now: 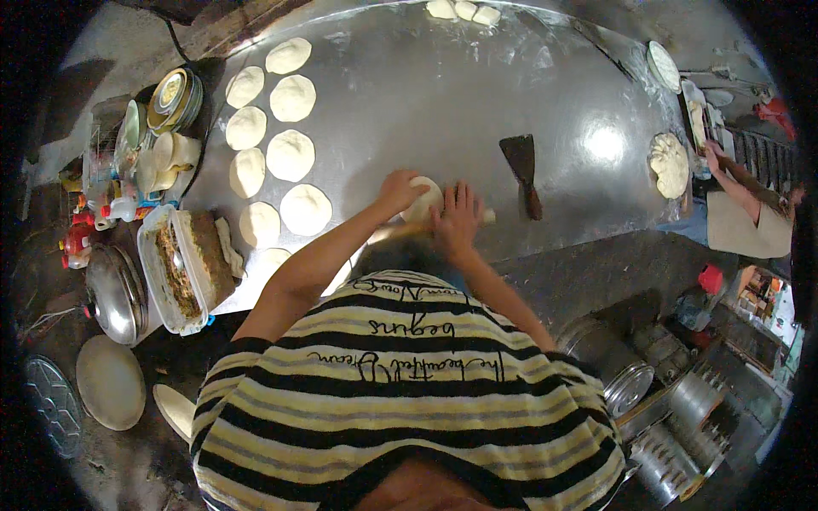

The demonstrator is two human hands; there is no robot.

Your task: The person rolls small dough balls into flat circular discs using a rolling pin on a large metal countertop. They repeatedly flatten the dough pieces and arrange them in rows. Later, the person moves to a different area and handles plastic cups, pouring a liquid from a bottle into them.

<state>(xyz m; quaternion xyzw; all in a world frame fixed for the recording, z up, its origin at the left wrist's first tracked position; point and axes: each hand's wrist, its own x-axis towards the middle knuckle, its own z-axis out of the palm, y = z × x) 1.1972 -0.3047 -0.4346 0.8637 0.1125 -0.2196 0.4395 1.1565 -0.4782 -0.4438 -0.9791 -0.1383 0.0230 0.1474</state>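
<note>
At the near edge of the metal table, my left hand (402,191) grips the left side of a flat dough round (422,199), thumb on top. My right hand (458,214) lies palm down at the round's right side, fingers stretched forward. Beneath that palm is a small rolling pin (489,217); only its right end shows clearly, the rest being covered by the hand or blurred. Several flattened dough rounds (291,156) lie in two columns to the left. A wide-bladed scraper (521,169) rests right of my right hand.
Dough pieces (465,10) sit at the table's far edge, a larger dough lump (669,166) at its right end. Stacked bowls (176,102), a plastic container of filling (172,268) and a metal lid (114,294) stand left. Another person (748,217) works at far right.
</note>
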